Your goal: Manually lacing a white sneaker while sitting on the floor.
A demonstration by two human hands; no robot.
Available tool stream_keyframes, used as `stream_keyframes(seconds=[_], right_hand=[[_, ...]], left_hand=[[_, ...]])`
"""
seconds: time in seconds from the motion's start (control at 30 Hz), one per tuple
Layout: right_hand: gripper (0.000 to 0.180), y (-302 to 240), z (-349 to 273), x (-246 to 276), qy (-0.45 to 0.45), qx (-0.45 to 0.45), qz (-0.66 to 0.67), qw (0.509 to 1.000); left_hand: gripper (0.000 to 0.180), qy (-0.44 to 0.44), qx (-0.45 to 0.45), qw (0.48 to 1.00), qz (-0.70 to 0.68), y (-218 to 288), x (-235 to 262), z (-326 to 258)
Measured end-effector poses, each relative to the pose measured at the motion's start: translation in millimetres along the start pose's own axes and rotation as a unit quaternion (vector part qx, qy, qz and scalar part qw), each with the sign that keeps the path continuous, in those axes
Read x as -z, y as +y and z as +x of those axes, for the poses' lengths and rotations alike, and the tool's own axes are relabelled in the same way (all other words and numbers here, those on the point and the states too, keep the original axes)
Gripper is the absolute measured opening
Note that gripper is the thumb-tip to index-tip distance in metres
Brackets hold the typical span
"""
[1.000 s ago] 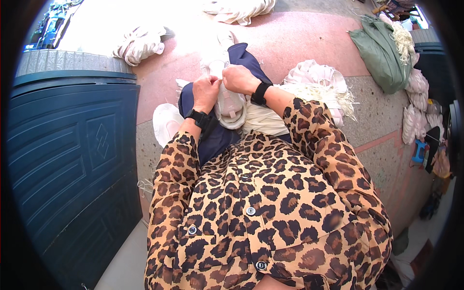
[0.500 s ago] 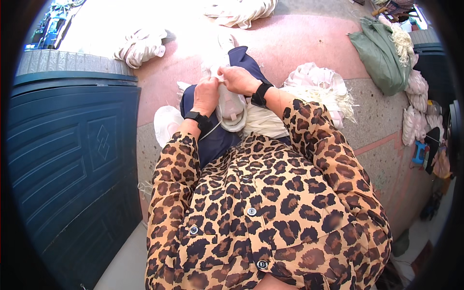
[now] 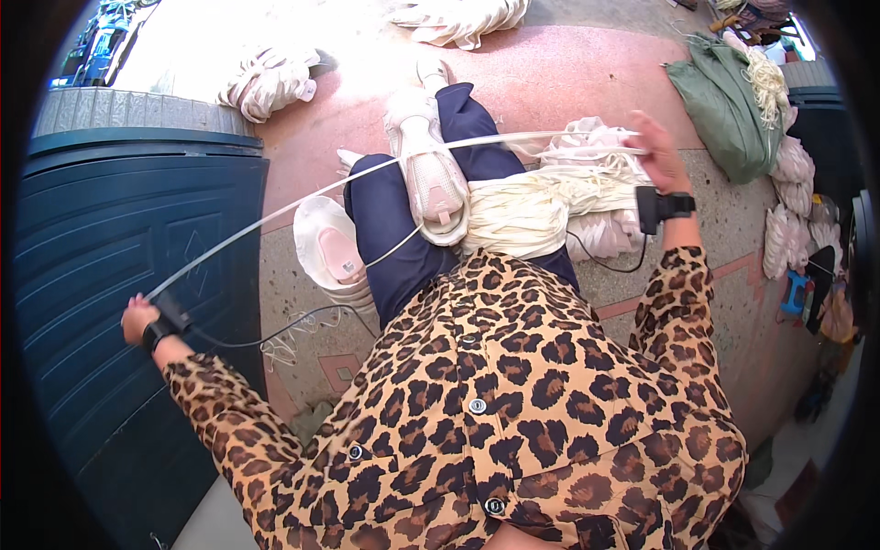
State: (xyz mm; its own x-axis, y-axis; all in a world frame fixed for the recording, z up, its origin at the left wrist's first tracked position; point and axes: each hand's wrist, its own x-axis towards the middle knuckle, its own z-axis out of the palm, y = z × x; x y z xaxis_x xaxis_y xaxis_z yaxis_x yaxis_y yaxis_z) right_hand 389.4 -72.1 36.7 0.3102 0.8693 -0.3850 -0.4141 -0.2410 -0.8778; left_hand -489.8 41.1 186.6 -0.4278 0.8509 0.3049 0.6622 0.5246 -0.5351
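Note:
A pale pink and white sneaker [image 3: 434, 188] rests on my lap, its heel toward me. From its upper part a long white shoelace [image 3: 266, 220] stretches out to both sides. Far to the left, in front of the blue door, my left hand [image 3: 140, 323] is closed on one end. Out to the right, my right hand [image 3: 660, 154] has the other side of the lace in its fingers. A thick bundle of cream laces [image 3: 518, 215] lies across my right thigh. Another loop of lace hangs by the sneaker's heel. Both wrists wear black straps with dark cables.
Pale pink shoe pieces [image 3: 341, 252] stand stacked beside my left leg; more pink pieces [image 3: 610, 234] lie at my right. A panelled blue door [image 3: 101, 302] borders the left side. Farther out are white bundles [image 3: 266, 84], a green sack [image 3: 724, 110] and a blue-handled tool [image 3: 796, 291].
Both hands have swung apart from the sneaker's front, left hand down to the left and right hand out to the right, drawing the lace taut between them. The sneaker stays on my lap.

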Motion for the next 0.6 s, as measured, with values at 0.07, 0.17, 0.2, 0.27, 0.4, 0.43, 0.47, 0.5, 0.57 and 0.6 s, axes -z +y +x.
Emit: stream_keyframes(seconds=[0.07,0.17,0.2,0.27,0.4,0.43,0.47,0.5,0.57,0.6], right_hand=[[0.028,-17.8,-5.9,57.5,-0.011,0.039,0.170,0.985],[0.022,-41.9,-6.8,82.2,-0.104,0.057,0.299,0.947],[0.019,-56.6,-7.7,80.0,-0.107,0.058,0.329,0.937],[0.017,-70.6,0.3,91.0,-0.111,0.082,0.373,0.917],[0.016,-131.8,-15.6,92.0,-0.038,0.176,0.493,0.851],[0.020,-135.1,-13.2,106.9,-0.131,0.218,0.511,0.821],[0.023,-139.8,-17.4,106.0,-0.084,0.248,0.473,0.841],[0.026,-144.2,-17.9,99.6,-0.044,0.273,0.438,0.855],[0.028,-138.3,-9.9,79.7,-0.107,0.268,0.390,0.874],[0.031,-129.7,-2.6,65.5,-0.167,0.263,0.339,0.888]], left_hand=[[0.031,-0.122,0.136,0.974,-0.137,-32.4,-11.5,13.6],[0.033,0.004,0.094,0.979,-0.180,-105.1,-38.1,21.9],[0.033,0.005,0.100,0.979,-0.176,-120.4,-50.2,31.2],[0.025,-0.075,0.069,0.875,-0.473,-139.1,-59.8,51.2],[0.022,-0.214,-0.006,0.510,-0.833,-24.3,-59.7,11.9],[0.012,-0.169,0.148,0.510,-0.830,10.9,-15.9,24.2],[0.013,-0.153,0.146,0.571,-0.793,65.5,27.2,-2.8],[0.015,-0.128,0.147,0.632,-0.750,103.3,65.8,-30.2],[0.028,-0.229,0.031,0.618,-0.752,157.5,94.1,-63.5],[0.031,-0.283,-0.003,0.583,-0.761,190.6,116.9,-87.0]])
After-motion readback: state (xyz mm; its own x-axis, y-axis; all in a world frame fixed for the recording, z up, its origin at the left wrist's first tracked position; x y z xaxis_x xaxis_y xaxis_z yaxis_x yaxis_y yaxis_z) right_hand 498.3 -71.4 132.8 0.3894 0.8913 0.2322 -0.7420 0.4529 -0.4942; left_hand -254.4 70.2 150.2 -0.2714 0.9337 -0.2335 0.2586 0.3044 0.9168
